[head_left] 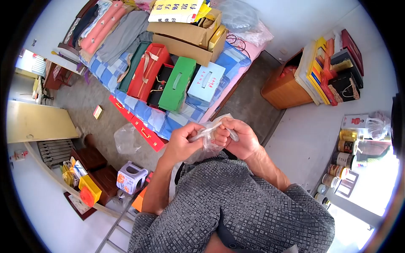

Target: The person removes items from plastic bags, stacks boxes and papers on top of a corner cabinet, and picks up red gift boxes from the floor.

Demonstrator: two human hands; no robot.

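Observation:
A thin, clear plastic bag [206, 142] hangs in front of my chest, gathered at its top. My left hand [185, 141] pinches one twisted end of the bag between thumb and fingers. Close beside it, my right hand [238, 137] has its fingers curled round the other part of the plastic. A whitish twisted strip of the bag stretches between the two hands. What the bag contains, if anything, I cannot make out. Beyond my hands, a light blue box [206, 83] and a green box [177, 84] with a handle lie on the bed.
The bed [164, 124] also carries a red box [147, 71], a cardboard box [185, 40] and folded bedding [122, 36]. A wooden cabinet [287, 90] stands right. On the floor are a clear bag [128, 139], a lilac stool [131, 179] and red cases [141, 130]. Jars [344, 160] line the windowsill.

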